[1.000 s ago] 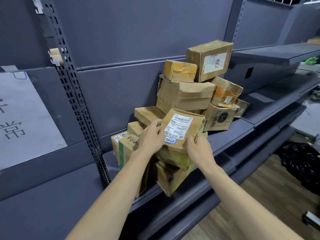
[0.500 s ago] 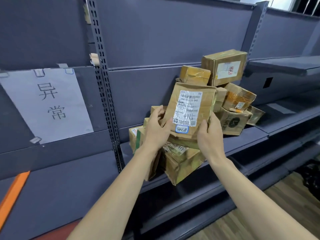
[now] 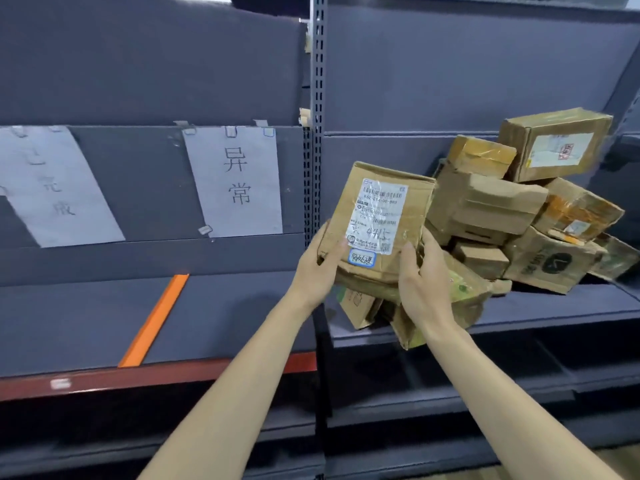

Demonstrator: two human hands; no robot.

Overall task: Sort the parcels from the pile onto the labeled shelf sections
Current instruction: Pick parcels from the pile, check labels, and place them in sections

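Observation:
I hold a crumpled brown cardboard parcel (image 3: 377,216) with a white shipping label facing me, lifted in front of the pile. My left hand (image 3: 320,268) grips its lower left side and my right hand (image 3: 420,282) grips its lower right side. The pile of brown parcels (image 3: 512,216) is stacked on the right shelf section (image 3: 554,313), behind and to the right of the held parcel. On the back panel of the left section hang two paper labels: one reads 异常 (image 3: 239,181), the other (image 3: 55,185) is blurred.
An orange divider strip (image 3: 156,317) lies diagonally on the left shelf (image 3: 69,323), which has a red front edge (image 3: 138,375). A perforated grey upright post (image 3: 317,116) separates the two sections. Lower grey shelves run below.
The parcel has been lifted off the pile and carried up and leftward. My view has swung left, bringing both paper labels and the orange strip into sight.

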